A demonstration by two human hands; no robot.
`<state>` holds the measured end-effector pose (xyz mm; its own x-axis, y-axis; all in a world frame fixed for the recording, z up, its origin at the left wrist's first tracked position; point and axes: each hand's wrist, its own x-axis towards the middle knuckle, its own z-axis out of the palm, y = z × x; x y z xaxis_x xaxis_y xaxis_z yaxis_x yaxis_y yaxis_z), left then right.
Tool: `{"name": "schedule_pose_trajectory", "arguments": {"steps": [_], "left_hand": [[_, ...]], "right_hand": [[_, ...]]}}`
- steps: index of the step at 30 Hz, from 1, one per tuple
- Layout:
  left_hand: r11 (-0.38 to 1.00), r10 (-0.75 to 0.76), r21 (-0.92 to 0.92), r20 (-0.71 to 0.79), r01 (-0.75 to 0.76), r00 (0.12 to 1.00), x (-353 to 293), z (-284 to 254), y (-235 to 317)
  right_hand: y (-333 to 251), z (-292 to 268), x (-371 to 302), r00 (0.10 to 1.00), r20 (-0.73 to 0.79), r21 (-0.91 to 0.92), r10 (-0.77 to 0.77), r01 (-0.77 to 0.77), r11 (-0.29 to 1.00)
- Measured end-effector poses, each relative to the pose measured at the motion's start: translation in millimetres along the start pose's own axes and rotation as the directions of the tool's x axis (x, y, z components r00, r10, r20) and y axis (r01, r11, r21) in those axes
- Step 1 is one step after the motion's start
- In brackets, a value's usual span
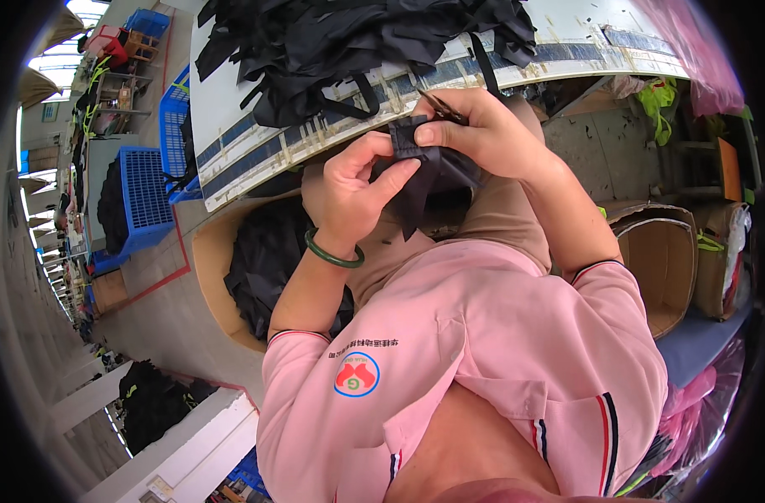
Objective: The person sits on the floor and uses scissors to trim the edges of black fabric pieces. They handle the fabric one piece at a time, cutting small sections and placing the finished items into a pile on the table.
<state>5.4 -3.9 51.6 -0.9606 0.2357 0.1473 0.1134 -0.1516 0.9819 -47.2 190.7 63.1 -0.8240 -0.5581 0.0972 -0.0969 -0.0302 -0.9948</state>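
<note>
A black fabric piece (433, 168) is stretched between my two hands at the table's near edge, its loose end hanging over my lap. My left hand (357, 189) pinches its left side between thumb and fingers, a green bangle on the wrist. With the thumb pressed on the fabric's upper edge, my right hand (479, 134) grips the other side. Dark metal thread snips (439, 107) are tucked in the same right hand, their points toward the table; their handles are mostly hidden by the fingers.
Black fabric pieces (332, 42) are heaped on the white table (567, 29). A cardboard box (210, 260) of black fabric stands left of my legs, another carton (659, 293) to the right. Blue crates (143, 197) sit on the floor at left.
</note>
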Motion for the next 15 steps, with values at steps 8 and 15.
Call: {"name": "schedule_pose_trajectory", "arguments": {"steps": [8,15], "left_hand": [[0.992,0.106,-0.062,-0.080,-0.111,0.991,8,-7,-16],[0.977,0.113,-0.184,0.038,-0.104,0.993,9,-8,-18]], "right_hand": [[12,14,-4,0.985,-0.123,0.305,0.120,-0.078,0.949],[23,14,-6,0.931,0.128,0.637,0.342,-0.341,0.691]]}}
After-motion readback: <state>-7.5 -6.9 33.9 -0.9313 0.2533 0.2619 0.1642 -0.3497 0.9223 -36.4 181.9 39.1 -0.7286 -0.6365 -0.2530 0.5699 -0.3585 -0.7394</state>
